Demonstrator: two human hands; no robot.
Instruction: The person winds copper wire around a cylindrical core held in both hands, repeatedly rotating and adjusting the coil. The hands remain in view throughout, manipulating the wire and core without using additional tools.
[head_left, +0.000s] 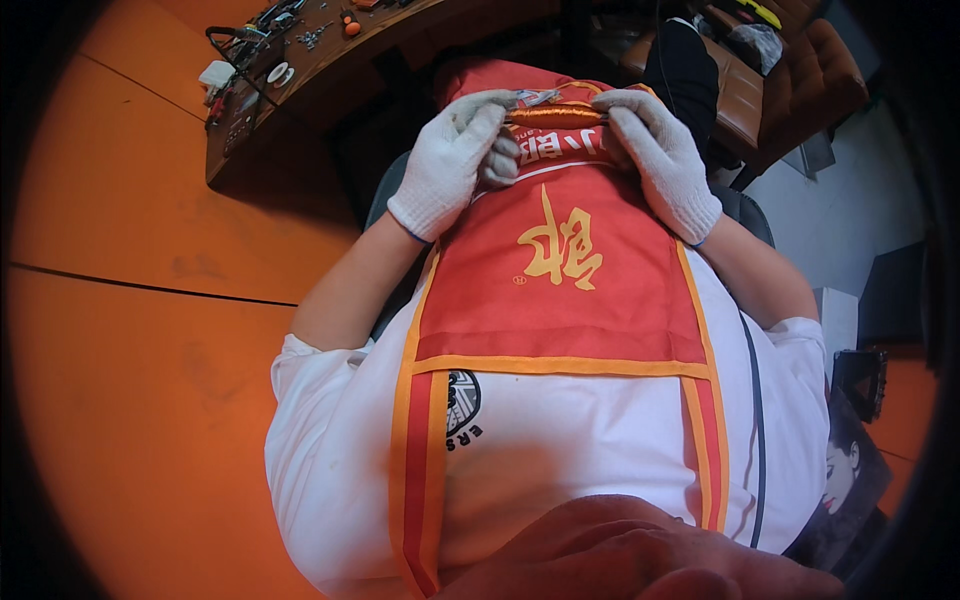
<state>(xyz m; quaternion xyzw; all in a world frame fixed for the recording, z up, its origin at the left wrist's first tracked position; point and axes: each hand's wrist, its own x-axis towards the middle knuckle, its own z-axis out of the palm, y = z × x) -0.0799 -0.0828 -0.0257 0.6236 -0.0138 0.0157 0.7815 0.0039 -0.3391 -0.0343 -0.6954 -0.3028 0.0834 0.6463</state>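
My left hand (457, 154), in a white knitted glove, is at the upper middle with thumb and forefinger pinched on one end of a shiny orange strip-like piece (556, 115). My right hand (660, 150), gloved the same way, grips the other end. The piece is stretched level between them and has dark ends near the fingertips; its exact kind cannot be made out. Just beyond it, a small clear and silvery item (538, 97) lies against red cloth. Below the hands is the red apron (480, 300) I wear, with orange edging and yellow printed lettering.
A dark wooden workbench (300, 105) at upper left carries hand tools, loose screws, a white spool (280, 73) and an orange-handled tool (349, 24). At upper right stand a brown padded chair (814, 82) and a person's dark-clothed leg (681, 79). Orange flooring (150, 390) spreads left.
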